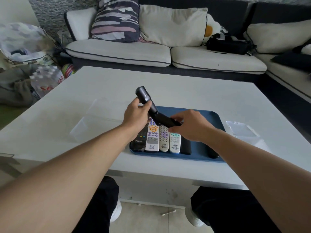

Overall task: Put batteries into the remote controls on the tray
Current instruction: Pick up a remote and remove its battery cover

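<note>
We are holding a black remote (152, 106) up over the far left part of the blue tray (214, 117), tilted so its far end is pointing up and away from us. Our left hand (135, 115) is wrapping its curled fingers and thumb round the upper half, and our right hand (191, 126) is pinching the lower end, where a dark flat piece, probably the battery cover, seems to be sliding off or on; we cannot tell which. No battery is showing in either hand. Under our hands, 4 more remotes are lying side by side on the tray: a black one (138, 143), a white one (152, 137) with orange and purple buttons, a beige one (164, 140) and a white one with green buttons (175, 142), with 2 dark pieces just beside them to the right. The tray is sitting on the white desk (94, 91), and a clear plastic box (242, 130) is lying near its right edge. We are judging the remote light, stiff and smooth, so it could be slipping if gripped loosely. The long sides are giving the best hold, leaving the thumb free to be pressing on the thin cover, which may be snapping if forced.
</note>
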A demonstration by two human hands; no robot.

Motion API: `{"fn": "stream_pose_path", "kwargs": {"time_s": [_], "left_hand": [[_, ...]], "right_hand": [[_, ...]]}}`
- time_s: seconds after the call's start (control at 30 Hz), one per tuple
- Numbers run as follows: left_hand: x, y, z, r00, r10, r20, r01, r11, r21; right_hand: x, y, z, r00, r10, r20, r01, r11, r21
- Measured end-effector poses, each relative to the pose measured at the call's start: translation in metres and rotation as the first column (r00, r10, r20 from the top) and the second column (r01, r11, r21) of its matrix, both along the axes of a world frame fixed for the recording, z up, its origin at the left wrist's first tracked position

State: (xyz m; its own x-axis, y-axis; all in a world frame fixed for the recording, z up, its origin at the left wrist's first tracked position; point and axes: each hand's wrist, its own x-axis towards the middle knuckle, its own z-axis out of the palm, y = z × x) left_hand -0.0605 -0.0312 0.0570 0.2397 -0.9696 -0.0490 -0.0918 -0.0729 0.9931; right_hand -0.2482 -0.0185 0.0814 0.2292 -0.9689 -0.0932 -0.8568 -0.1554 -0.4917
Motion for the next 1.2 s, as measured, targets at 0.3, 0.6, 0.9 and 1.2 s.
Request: {"fn": "stream_pose_path", "kwargs": {"time_s": [0.3,0.6,0.9,1.2], "left_hand": [[0.002,-0.003,0.001,0.971,0.119,-0.207,-0.089,0.985,0.148],[-0.018,0.007,0.022,0.812,0.002,-0.583,0.181,0.95,0.255],[-0.027,0.006,0.022,0.819,-0.099,-0.565,0.249,0.949,0.195],[-0.029,0.007,0.02,0.872,-0.25,-0.42,0.308,0.948,0.075]], "right_hand": [[-0.005,0.021,-0.013,0.901,0.318,-0.296,-0.214,0.918,0.335],[0.001,0.038,-0.031,0.754,0.333,-0.566,-0.184,0.934,0.306],[0.001,0.047,-0.041,0.688,0.302,-0.66,-0.207,0.953,0.221],[-0.004,0.032,-0.013,0.8,0.087,-0.593,-0.099,0.995,0.012]]}}
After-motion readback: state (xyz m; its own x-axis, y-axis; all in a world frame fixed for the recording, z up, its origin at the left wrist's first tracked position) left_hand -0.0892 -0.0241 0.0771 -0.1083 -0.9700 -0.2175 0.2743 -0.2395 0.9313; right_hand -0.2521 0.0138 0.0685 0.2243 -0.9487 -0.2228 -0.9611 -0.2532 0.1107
